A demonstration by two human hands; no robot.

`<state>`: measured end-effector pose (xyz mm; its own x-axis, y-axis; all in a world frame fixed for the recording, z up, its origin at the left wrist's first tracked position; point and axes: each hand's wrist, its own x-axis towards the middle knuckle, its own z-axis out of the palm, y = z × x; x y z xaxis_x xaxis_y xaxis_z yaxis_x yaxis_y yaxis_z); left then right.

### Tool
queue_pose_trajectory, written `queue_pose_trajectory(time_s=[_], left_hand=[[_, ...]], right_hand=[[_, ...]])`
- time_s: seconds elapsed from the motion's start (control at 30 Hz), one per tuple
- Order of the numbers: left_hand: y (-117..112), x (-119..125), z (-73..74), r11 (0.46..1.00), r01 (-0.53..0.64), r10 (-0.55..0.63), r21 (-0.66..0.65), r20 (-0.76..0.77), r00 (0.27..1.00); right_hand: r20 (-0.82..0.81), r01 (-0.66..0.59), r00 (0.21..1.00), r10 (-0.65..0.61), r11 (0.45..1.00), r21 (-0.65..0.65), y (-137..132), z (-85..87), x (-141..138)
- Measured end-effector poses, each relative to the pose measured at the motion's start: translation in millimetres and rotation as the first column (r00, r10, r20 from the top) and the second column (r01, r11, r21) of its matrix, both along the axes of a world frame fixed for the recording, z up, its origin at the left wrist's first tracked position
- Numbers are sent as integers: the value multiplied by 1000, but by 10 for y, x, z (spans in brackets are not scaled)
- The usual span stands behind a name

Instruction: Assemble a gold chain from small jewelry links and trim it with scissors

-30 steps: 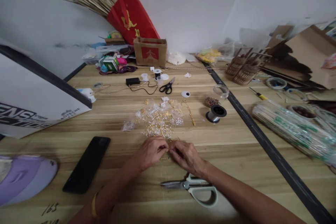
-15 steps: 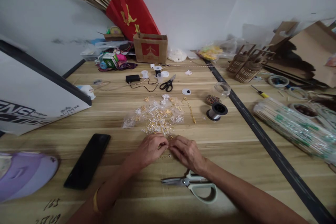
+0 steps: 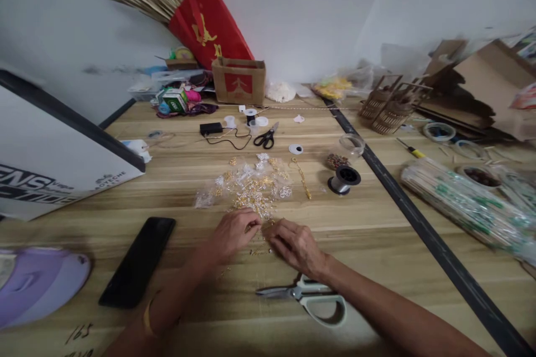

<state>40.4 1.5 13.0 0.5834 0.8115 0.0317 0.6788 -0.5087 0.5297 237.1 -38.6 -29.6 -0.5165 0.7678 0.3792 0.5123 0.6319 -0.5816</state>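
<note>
My left hand (image 3: 233, 232) rests on the wooden table (image 3: 377, 245) with its fingers curled in a pinch at the near edge of a pile of small gold and white metal findings (image 3: 251, 189). My right hand (image 3: 295, 245) lies just to its right, fingers bent and pressed on the table over a few tiny gold pieces (image 3: 260, 251). What either hand pinches is too small to make out. Large scissors with pale handles (image 3: 307, 295) lie just below my right wrist.
A black phone (image 3: 138, 261) lies to the left, a purple cap (image 3: 39, 284) beyond it. A wire spool (image 3: 343, 179), a gold chain (image 3: 302, 177), black scissors (image 3: 266, 137), a red bag (image 3: 207, 25) and a brown box (image 3: 238, 81) sit farther back. Wrapped sticks (image 3: 464, 203) lie right.
My hands, which touched fingertip to fingertip over the small gold pieces, have drawn slightly apart; my left hand has shifted up toward the pile. The view wobbled a little.
</note>
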Motion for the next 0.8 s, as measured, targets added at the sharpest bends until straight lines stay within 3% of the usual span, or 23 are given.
queue_pose_trajectory(time_s=[0.27, 0.57, 0.8], left_hand=[[166, 62, 8, 999, -9, 12, 49, -57, 998], [185, 214, -88, 973, 191, -168, 128, -174, 970], [231, 195, -143, 963, 201, -169, 180, -180, 969]], right_hand=[[-16, -27, 1000, 26, 1000, -15, 0, 18, 3], [-18, -64, 998, 64, 997, -30, -4, 31, -8], [-35, -56, 998, 57, 998, 4, -3, 43, -11]])
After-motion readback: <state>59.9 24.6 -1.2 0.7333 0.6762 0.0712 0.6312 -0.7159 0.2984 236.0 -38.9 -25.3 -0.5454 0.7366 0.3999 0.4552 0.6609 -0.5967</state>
